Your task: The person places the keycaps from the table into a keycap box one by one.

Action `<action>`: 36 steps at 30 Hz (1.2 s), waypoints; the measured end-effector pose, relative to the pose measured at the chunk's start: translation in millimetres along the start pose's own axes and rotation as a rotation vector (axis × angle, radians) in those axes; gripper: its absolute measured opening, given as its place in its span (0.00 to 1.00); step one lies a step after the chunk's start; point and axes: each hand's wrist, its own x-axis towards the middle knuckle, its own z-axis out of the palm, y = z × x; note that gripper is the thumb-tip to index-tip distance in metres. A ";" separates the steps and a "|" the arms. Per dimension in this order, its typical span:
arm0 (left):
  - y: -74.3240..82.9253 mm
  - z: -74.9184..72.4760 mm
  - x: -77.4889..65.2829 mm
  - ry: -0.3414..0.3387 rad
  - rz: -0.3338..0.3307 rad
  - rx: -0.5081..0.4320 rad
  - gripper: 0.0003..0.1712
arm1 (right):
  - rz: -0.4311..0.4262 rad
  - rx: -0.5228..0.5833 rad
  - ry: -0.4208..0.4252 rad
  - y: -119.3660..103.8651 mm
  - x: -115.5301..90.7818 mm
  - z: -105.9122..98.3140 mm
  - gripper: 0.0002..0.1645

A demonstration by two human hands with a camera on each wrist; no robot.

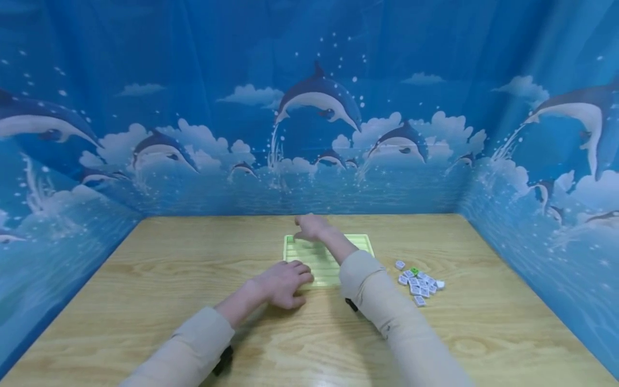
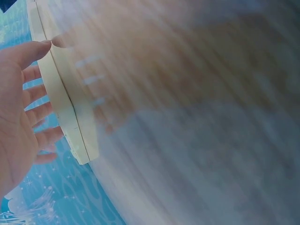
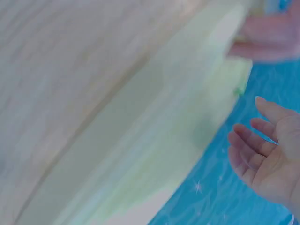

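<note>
A pale green ribbed tray [image 1: 321,263] lies on the wooden table. At its front left corner is my left hand [image 1: 282,284], with fingers extended over the rim. The left wrist view shows that hand [image 2: 18,108] with the thumb near the tray's side wall [image 2: 63,89]. My right hand [image 1: 313,227] hovers over the tray's back left part. Its fingers are loosely bent and hold nothing in the right wrist view, where the hand [image 3: 274,154] is apart from the tray. A small green piece [image 1: 290,238] sits in the tray's back left corner.
Right of the tray lies a loose cluster of small white tiles [image 1: 415,289] with a green piece [image 1: 414,271] among them. Dolphin-printed blue curtains [image 1: 309,183] border the table [image 1: 193,258] at the back and both sides.
</note>
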 end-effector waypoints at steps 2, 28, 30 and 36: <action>0.1 -0.1 0.0 0.000 -0.004 -0.016 0.26 | 0.009 0.007 -0.027 8.4 -7.1 -9.3 0.28; 0.3 1.3 -0.5 0.017 -0.002 -0.074 0.28 | 0.002 0.139 -0.028 113.2 -115.8 -21.4 0.18; -0.2 1.5 -0.1 0.016 -0.002 -0.074 0.27 | 0.019 0.137 -0.034 119.5 -123.6 -19.9 0.16; 0.6 1.6 -0.5 0.003 -0.008 -0.070 0.27 | 0.125 0.052 -0.123 131.9 -143.8 -14.8 0.13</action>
